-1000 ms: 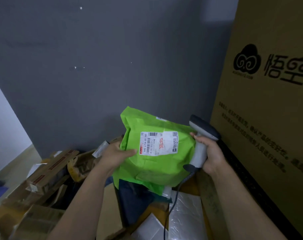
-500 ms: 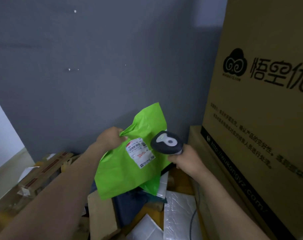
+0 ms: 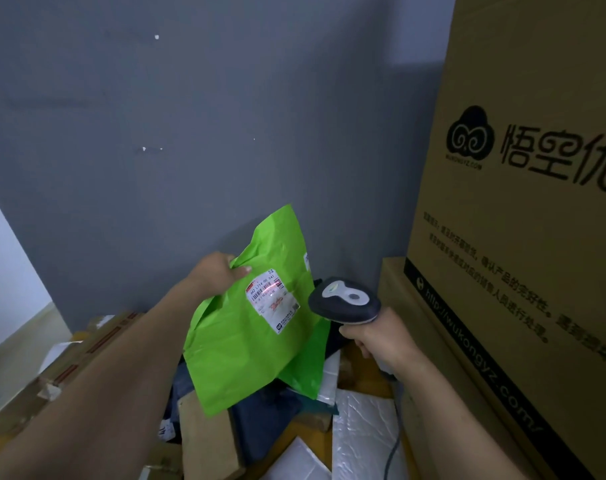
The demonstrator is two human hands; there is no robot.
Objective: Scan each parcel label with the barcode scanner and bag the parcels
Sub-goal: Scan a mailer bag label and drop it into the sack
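Green parcel [image 3: 246, 348], frame centre: pinched at upper edge by thumb and fingers of left hand [image 3: 214, 275], above piled parcels [image 3: 360, 431]. Barcode scanner [image 3: 344, 301], centre right: gripped in right hand [image 3: 377, 337], fingers curled round handle. Newly present: red scan line [image 3: 272, 288] across label [image 3: 273, 306]. Scan likely registering; bagging next.

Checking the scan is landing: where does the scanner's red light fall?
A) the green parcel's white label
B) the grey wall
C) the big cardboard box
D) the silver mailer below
A: a red streak crosses the top of the white label on the green parcel, held by the left hand, with the scanner in the right hand aimed at it.
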